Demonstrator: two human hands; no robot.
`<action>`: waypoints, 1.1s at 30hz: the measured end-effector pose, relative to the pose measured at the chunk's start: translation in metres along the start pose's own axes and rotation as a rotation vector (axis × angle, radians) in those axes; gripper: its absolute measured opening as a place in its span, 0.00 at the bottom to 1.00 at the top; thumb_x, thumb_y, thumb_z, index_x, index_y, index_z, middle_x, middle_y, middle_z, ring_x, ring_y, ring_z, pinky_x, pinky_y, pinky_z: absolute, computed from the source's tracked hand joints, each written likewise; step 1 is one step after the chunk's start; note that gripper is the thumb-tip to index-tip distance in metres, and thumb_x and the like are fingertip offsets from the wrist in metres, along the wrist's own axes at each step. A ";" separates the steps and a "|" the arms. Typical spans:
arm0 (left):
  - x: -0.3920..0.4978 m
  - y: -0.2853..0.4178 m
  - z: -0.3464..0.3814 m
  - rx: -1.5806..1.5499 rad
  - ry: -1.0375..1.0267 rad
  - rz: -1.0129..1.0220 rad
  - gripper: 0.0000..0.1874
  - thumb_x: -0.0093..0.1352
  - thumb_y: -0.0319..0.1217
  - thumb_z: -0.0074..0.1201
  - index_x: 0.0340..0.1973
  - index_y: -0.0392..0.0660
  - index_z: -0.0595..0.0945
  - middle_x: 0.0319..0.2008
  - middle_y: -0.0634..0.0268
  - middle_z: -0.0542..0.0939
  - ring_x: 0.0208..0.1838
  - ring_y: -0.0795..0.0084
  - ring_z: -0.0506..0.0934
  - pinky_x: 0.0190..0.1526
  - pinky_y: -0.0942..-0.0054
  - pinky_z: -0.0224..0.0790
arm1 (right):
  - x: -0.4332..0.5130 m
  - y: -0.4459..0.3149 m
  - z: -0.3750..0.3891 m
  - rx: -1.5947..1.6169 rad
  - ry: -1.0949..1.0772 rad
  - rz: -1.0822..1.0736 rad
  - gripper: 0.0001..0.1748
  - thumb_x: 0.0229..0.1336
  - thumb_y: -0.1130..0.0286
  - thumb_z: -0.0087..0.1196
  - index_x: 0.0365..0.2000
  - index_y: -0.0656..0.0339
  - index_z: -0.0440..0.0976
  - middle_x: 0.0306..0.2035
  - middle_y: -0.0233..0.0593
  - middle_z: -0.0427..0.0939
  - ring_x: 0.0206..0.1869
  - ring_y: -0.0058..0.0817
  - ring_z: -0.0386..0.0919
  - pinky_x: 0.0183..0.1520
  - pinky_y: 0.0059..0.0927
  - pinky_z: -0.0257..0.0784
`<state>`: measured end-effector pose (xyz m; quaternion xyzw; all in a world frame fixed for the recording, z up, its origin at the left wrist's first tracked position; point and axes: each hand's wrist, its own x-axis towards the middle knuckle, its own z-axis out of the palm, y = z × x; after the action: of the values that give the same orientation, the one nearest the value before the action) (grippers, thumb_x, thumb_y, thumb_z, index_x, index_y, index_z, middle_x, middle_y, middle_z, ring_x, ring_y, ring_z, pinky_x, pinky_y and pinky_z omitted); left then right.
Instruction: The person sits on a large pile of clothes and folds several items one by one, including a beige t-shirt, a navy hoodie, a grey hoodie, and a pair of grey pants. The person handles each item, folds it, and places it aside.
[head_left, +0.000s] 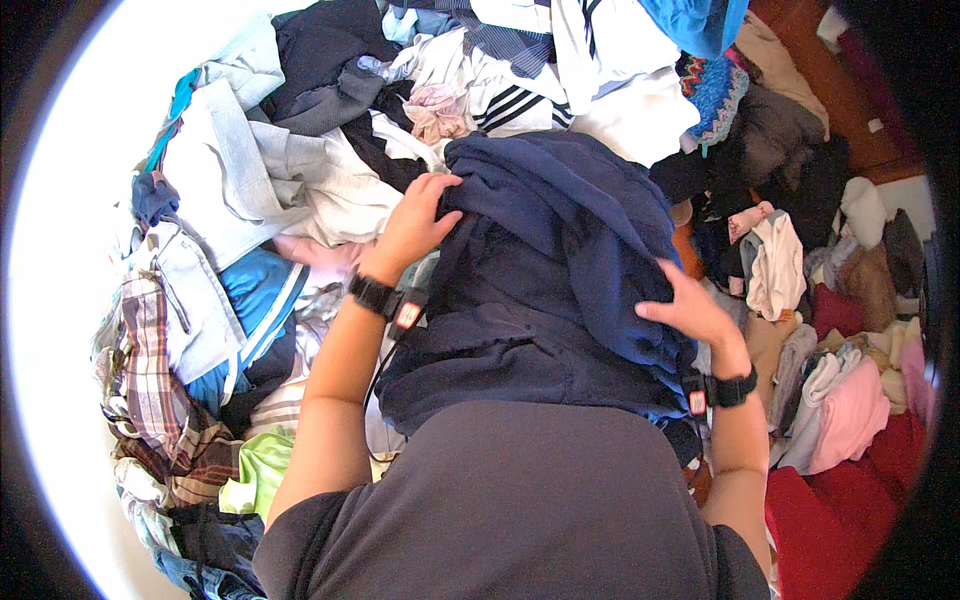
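Note:
A large navy blue fabric garment (540, 247) lies bunched in front of my torso, with folds along its top and right side. My left hand (416, 225) is at its upper left edge, thumb and fingers spread apart against the cloth. On the opposite side, my right hand (694, 307) rests at the right edge, its thumb on the fabric and its forefinger pointing up. Neither hand visibly pinches the cloth. Darker navy cloth with a small opening (532, 341) shows nearest to me. What lies beneath the garment is hidden.
Heaped clothes surround me. To the left are a light grey zip garment (217, 180), a plaid shirt (146, 337) and a lime green cloth (266, 465). White clothes (630, 105) lie beyond. Rolled or folded items (851, 409) and red fabric (840, 517) are at right.

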<state>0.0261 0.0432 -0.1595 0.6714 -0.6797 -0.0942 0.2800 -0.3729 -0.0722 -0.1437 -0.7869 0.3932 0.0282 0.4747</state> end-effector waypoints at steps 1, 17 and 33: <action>0.004 0.000 0.009 0.022 -0.018 -0.043 0.21 0.56 0.25 0.58 0.45 0.43 0.72 0.45 0.56 0.73 0.47 0.53 0.74 0.48 0.62 0.68 | -0.011 0.005 0.002 -0.011 -0.040 0.112 0.39 0.49 0.57 0.61 0.57 0.67 0.62 0.55 0.45 0.71 0.56 0.35 0.70 0.60 0.35 0.61; -0.040 -0.046 -0.035 0.302 0.325 -0.056 0.12 0.50 0.18 0.52 0.30 0.45 0.76 0.32 0.60 0.73 0.36 0.57 0.75 0.35 0.65 0.69 | -0.046 0.014 -0.172 0.376 0.309 -0.167 0.25 0.58 0.59 0.50 0.52 0.64 0.68 0.51 0.34 0.71 0.54 0.26 0.67 0.61 0.28 0.57; -0.174 0.049 -0.064 -0.397 -1.050 -0.503 0.45 0.52 0.40 0.69 0.59 0.38 0.61 0.51 0.54 0.71 0.53 0.63 0.71 0.54 0.67 0.63 | -0.134 -0.031 0.051 -0.094 0.008 -0.168 0.30 0.40 0.75 0.61 0.49 0.57 0.69 0.57 0.43 0.65 0.59 0.43 0.63 0.63 0.41 0.57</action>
<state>0.0067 0.2309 -0.1260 0.6100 -0.5173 -0.6003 -0.0032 -0.4284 0.0537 -0.0935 -0.8386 0.3259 0.0032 0.4364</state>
